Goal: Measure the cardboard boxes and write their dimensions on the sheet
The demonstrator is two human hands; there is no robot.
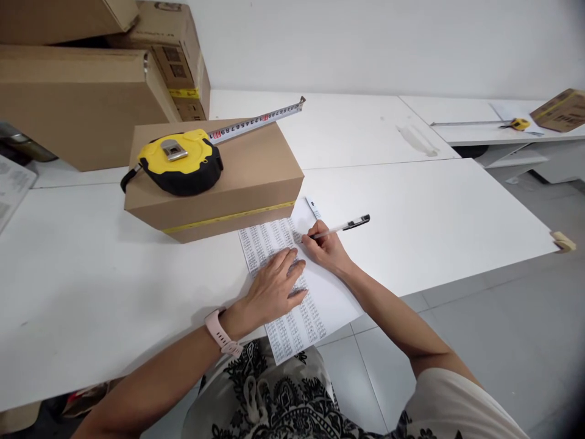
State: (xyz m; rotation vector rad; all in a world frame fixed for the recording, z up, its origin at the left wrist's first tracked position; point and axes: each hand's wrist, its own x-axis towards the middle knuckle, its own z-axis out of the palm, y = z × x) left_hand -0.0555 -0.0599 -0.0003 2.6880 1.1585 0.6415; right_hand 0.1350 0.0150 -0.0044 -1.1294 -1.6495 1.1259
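Note:
My right hand (325, 249) grips a pen (342, 228) with a clear barrel and black end, its tip down at the paper. Beneath both hands lies a white sheet (292, 332) filled with columns of small handwriting; its lower end overhangs the table edge. Flat on the sheet rests my left hand (275, 286), fingers spread, nothing in it. Beyond the paper stands a closed cardboard box (256, 164) with a yellow strip along its side. On top of the box sits a yellow and black tape measure (180, 160), its blade (256, 124) drawn out past the box's edge.
Larger cardboard boxes (82, 103) are stacked at the back left against the wall. The white table (411, 225) runs right to a corner with a tan guard (563, 241). Farther right, another table holds a second tape measure (520, 124) and a small box (560, 111).

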